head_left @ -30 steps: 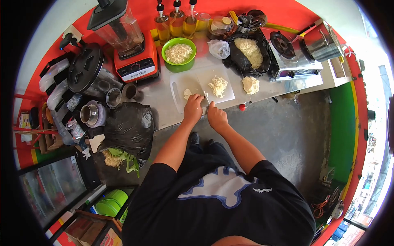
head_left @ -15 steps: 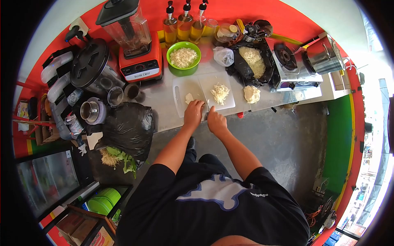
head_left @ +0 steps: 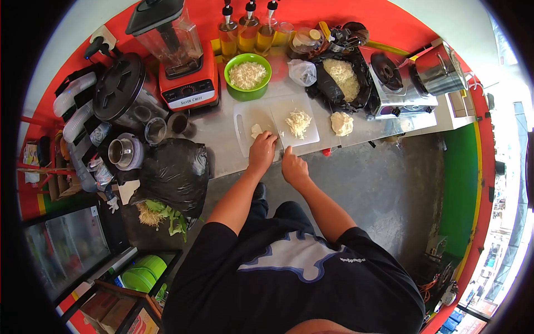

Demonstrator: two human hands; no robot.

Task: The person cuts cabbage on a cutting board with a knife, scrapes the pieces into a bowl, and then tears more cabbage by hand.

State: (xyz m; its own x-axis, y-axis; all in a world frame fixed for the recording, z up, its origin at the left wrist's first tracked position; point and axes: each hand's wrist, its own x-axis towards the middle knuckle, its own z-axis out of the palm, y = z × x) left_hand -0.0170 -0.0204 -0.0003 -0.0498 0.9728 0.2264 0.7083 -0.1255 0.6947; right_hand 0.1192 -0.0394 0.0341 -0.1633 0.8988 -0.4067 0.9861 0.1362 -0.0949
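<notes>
My left hand (head_left: 263,149) rests with bent fingers on the white cutting board (head_left: 243,133), close to some pale slices (head_left: 256,130). Its fingers press down on something too small to make out. To its right, my right hand (head_left: 294,166) is closed round a knife, whose thin dark blade (head_left: 282,143) lies across the board near the front edge. A pile of pale shredded pieces (head_left: 298,123) sits on the board's right half. Just right of the board is a pale, rounded lump (head_left: 341,123) on the metal counter.
Behind the board stands a green bowl (head_left: 247,77) of shredded pieces. A red blender (head_left: 189,83) is at the back left, a black bag (head_left: 356,83) of pale shreds at the back right, beside a stove (head_left: 403,100). Another black bag (head_left: 175,172) lies front left.
The whole view has shifted slightly. Both hands hold nearly the same places on the board, and the piles look unchanged.
</notes>
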